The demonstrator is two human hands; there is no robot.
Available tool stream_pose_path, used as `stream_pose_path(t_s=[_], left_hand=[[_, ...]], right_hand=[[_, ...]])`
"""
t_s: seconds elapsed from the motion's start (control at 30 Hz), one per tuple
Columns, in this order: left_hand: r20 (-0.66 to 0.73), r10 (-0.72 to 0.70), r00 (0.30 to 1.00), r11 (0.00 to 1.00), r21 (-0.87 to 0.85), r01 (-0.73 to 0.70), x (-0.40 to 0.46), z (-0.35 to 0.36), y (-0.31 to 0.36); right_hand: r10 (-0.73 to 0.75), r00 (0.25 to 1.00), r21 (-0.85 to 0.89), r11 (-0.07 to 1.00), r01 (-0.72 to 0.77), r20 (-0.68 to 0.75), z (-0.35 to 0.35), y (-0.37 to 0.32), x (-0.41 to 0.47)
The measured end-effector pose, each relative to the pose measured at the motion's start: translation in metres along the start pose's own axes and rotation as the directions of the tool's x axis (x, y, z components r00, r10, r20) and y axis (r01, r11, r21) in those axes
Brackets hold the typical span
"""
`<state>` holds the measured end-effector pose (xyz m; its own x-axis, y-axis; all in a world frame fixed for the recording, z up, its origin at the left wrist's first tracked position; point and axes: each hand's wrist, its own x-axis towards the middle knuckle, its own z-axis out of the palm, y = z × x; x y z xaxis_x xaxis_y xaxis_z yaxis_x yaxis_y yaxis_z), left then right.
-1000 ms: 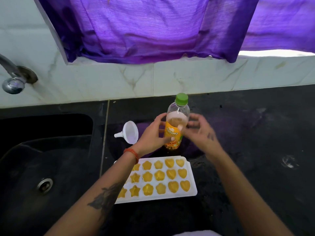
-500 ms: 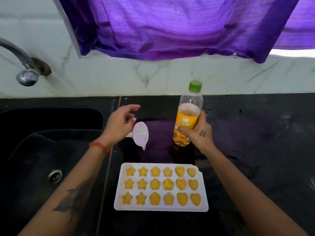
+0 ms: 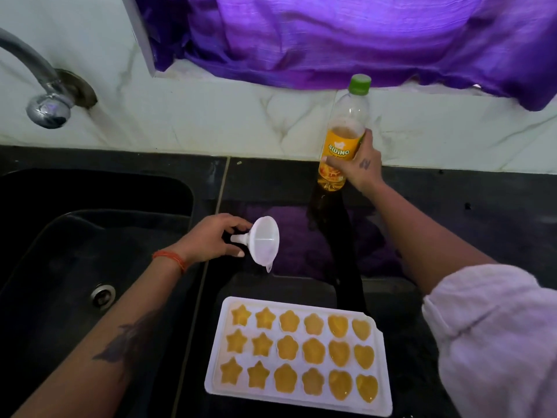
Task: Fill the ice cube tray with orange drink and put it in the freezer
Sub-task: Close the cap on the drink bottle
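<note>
The white tray (image 3: pixel 298 354) lies flat on the dark surface (image 3: pixel 452 224), near the front edge and just right of the sink (image 3: pixel 90 236). Every one of its star, flower and heart cells holds orange drink.

Behind it, well apart, the bottle (image 3: pixel 343 140) stands upright by the marble wall (image 3: pixel 211 122), its green cap (image 3: pixel 359 84) on and orange drink filling roughly the lower half. The right hand (image 3: pixel 360 167) has its grip closed round the bottle's labelled middle, fingers wrapped behind it and thumb across the front. A pale rolled sleeve (image 3: pixel 494 336) covers the upper part of that arm.

Between tray and bottle, to the left, a white funnel (image 3: pixel 263 241) lies tilted on its side on the surface, wide mouth facing right and spout pointing left. The left hand (image 3: pixel 211 239) grips it loosely, fingertips curled round the rim and the spout base. An orange thread band (image 3: pixel 171 257) circles that wrist and a dark tattoo (image 3: pixel 126 339) marks the forearm.

A steel tap (image 3: pixel 45 95) juts from the wall over the sink, whose drain (image 3: pixel 103 294) shows in the basin. A purple curtain (image 3: pixel 346 34) hangs above the wall, its colour reflected on the surface.
</note>
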<state>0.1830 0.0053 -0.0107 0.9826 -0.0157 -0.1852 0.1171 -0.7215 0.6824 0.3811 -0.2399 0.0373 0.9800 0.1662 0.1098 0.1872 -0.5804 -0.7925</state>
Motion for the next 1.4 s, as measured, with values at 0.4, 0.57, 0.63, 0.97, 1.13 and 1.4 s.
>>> stream_pose_path(t_s=[0.4,0.57,0.63,0.97,1.13,1.4], left_hand=[[-0.071,-0.029,0.997,0.992,-0.122,0.020,0.016,-0.032,0.027],[-0.207,-0.010,0.978,0.998,0.063,0.024,0.050,-0.061,0.059],[-0.246,0.001,0.969,0.986,0.162,0.040,0.067,-0.067,0.068],[-0.216,-0.040,0.976,0.875,0.463,0.139,0.143,-0.052,0.095],[-0.227,-0.056,0.972,0.837,0.520,0.169,0.152,-0.042,0.091],[-0.338,0.004,0.941,0.888,0.433,0.152,0.088,-0.031,0.097]], right_hand=[[0.186,0.975,0.152,0.967,-0.203,0.122,-0.006,0.022,-0.032],[0.194,0.956,0.321,0.911,-0.258,0.219,-0.027,0.026,-0.111],[0.193,0.957,0.356,0.897,-0.262,0.218,-0.037,0.028,-0.145],[0.220,0.965,0.325,0.911,-0.255,0.140,-0.042,0.043,-0.209],[0.215,0.969,0.301,0.922,-0.242,0.120,-0.041,0.040,-0.212],[0.171,0.968,0.170,0.964,-0.203,0.183,-0.044,0.026,-0.219]])
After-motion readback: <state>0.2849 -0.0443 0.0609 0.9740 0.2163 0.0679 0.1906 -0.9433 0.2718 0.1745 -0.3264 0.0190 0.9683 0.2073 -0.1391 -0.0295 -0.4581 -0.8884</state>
